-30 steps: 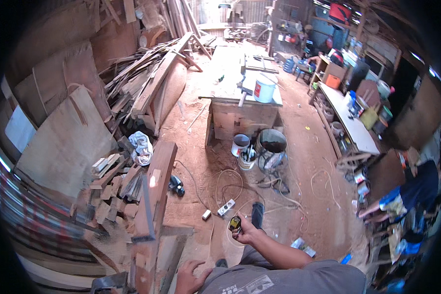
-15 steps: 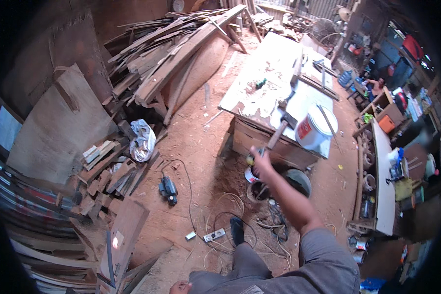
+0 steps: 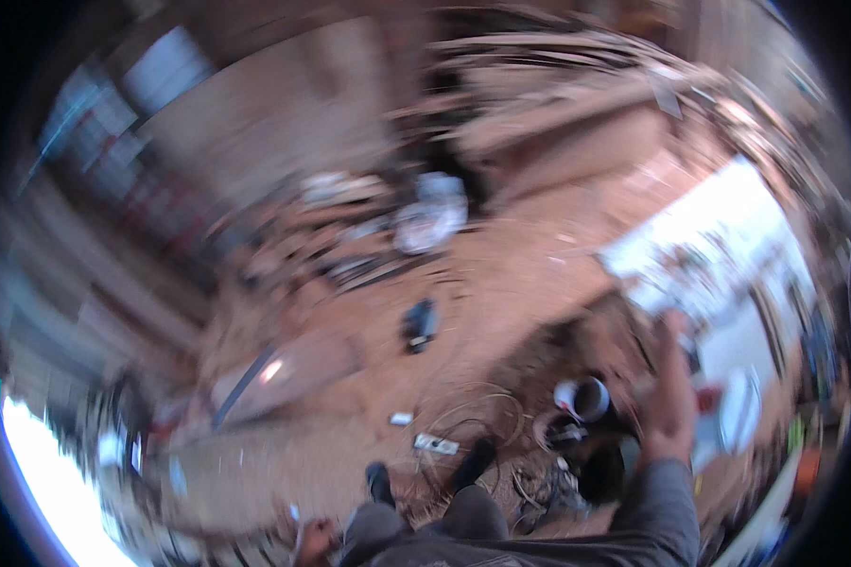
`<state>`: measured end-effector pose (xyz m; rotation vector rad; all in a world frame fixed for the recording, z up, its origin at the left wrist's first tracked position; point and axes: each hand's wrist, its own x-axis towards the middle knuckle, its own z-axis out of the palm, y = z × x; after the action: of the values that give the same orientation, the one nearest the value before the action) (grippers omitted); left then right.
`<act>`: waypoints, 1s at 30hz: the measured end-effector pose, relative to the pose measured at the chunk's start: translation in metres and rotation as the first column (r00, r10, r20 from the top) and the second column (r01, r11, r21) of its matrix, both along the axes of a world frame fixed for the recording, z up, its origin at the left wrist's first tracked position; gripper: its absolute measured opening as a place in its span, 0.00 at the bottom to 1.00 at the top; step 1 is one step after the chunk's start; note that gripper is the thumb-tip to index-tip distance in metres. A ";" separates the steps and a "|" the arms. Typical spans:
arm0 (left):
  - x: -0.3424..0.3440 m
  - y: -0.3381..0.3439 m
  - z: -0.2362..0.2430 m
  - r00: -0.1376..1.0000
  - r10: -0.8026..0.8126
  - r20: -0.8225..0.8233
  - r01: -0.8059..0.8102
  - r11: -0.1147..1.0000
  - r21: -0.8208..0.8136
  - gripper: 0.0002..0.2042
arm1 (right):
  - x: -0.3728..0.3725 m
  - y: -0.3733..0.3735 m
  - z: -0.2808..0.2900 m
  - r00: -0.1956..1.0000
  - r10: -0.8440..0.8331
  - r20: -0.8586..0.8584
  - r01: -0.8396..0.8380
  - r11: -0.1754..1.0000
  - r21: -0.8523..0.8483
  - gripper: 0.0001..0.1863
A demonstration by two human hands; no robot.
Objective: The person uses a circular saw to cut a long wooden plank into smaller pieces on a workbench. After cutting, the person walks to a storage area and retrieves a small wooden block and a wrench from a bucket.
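Right hand: at the end of an outstretched forearm, at or above the near edge of the white table; heavily blurred; cannot tell how far open, nor whether holding anything. Just beside it, a dark article, kind lost to blur.

Left hand: low at the lower rim, beside the left leg; fingers seemingly part curled; cannot tell whether gripping or bare.

On table: pale scraps, strewn loosely; white bucket, to the right of the right hand.

On floor, near the table: white pail; large dark tub. Farther left: power strip, amid looped cable; small white block; dark tool, apparently powered.

Beyond: white bag, next to short offcuts; long planks, heaped.

Stage, as judged: scraps already shed on table; timber loose, in heaps; no joined piece discernible; dark tool unattended, out of reach of both hands; remainder impossible to gauge through blur.
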<state>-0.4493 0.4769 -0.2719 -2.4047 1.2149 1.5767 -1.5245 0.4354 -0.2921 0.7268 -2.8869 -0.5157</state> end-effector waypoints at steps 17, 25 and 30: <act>0.032 0.075 0.022 0.985 0.147 0.085 -0.136 0.984 -0.117 0.20 | 0.497 -0.135 0.112 0.496 0.867 0.048 -0.173 0.153 -0.973 0.09; 0.124 0.012 -0.012 0.981 0.191 0.019 -0.180 0.951 -0.252 0.23 | 0.898 -0.141 0.190 -0.657 0.692 0.299 -0.349 0.073 -0.934 0.09; 0.210 -0.009 -0.029 0.910 0.406 -0.088 -0.415 0.881 -0.226 0.25 | 1.057 -0.176 0.244 -0.719 0.565 0.404 -0.514 -0.042 -0.857 0.15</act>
<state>-0.2390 0.4676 -0.3005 -2.9636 0.9952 1.6588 -0.4674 0.2597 -0.0477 3.8073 -0.9658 0.6102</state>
